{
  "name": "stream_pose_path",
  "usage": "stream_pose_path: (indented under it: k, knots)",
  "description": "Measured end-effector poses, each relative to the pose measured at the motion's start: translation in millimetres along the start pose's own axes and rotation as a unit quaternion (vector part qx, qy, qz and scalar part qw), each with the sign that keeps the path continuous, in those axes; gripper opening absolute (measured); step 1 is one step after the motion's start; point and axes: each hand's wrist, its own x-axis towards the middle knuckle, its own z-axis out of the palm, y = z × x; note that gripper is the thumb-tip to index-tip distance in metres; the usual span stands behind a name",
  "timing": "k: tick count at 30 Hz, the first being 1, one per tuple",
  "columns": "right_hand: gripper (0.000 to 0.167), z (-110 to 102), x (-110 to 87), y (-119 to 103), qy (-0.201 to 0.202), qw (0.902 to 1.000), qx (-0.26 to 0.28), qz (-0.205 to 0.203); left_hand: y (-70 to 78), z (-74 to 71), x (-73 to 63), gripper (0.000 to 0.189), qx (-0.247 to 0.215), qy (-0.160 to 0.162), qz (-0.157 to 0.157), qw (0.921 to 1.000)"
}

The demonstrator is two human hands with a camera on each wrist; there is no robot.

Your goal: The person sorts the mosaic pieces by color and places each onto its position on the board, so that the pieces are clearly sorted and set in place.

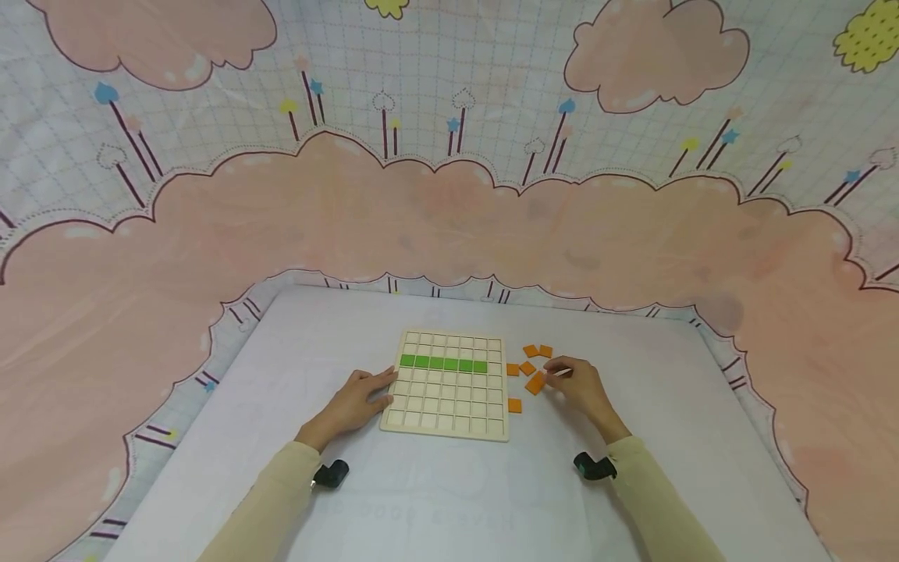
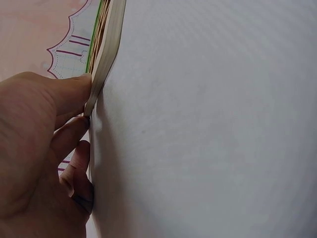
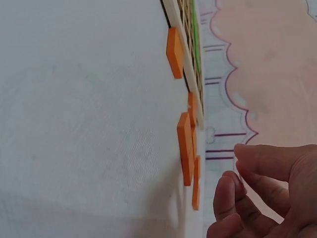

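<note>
A pale wooden grid board (image 1: 442,402) lies flat on the table, with several green square tiles (image 1: 444,364) in one row of its cells. My left hand (image 1: 351,402) touches the board's left edge with its thumb and fingertips; the left wrist view shows the thumb (image 2: 74,91) against the wooden rim. Beside the right edge are several loose orange tiles (image 1: 535,382). My right hand (image 1: 579,386) is just right of them, fingers loosely bent. In the right wrist view its fingertips are apart from the orange tiles (image 3: 184,144), with nothing seen between them.
One orange tile (image 1: 515,406) lies apart from the others, against the board's lower right side. White cloth covers the table (image 1: 449,499). Behind and around it hangs a patterned curtain (image 1: 449,211) with clouds. Each wrist wears a small black device (image 1: 595,466).
</note>
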Motion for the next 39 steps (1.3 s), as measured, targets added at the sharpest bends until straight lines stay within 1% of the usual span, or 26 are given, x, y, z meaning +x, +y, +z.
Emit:
stream_pose_path:
  k: [6,14,17,20,25,27,33,39]
  knots:
    - [0.024,0,4.5,7,0.003,0.9999,0.002,0.01,0.2,0.7,0.3,0.054,-0.001,0.0,-0.006,1.0]
    - [0.026,6,9.4,14,-0.005,0.9996,-0.012,0.024,-0.1,1.2,-0.5,0.054,0.002,-0.006,-0.011,0.9999]
    - [0.025,8,10.0,14,-0.004,0.9995,-0.018,0.025,0.3,0.8,-1.2,0.054,-0.004,-0.007,-0.013,0.9999]
    - [0.025,10,10.1,13,-0.002,0.9994,-0.021,0.028,0.1,0.7,-1.6,0.054,-0.001,-0.002,-0.005,1.0]
    - [0.026,12,9.2,9,-0.002,0.9988,-0.032,0.036,-0.7,0.4,-0.8,0.053,0.003,0.002,-0.001,1.0]
    - [0.026,13,9.3,7,-0.003,0.9986,-0.036,0.038,-0.6,0.0,-0.5,0.053,0.0,0.0,-0.005,1.0]
    - [0.025,14,9.6,6,-0.002,0.9975,-0.045,0.054,-0.2,0.4,1.3,0.054,0.003,0.001,0.001,1.0]
    - [0.024,16,11.1,7,-0.002,0.9978,-0.045,0.048,-1.5,0.8,1.2,0.054,0.011,0.003,0.007,0.9999]
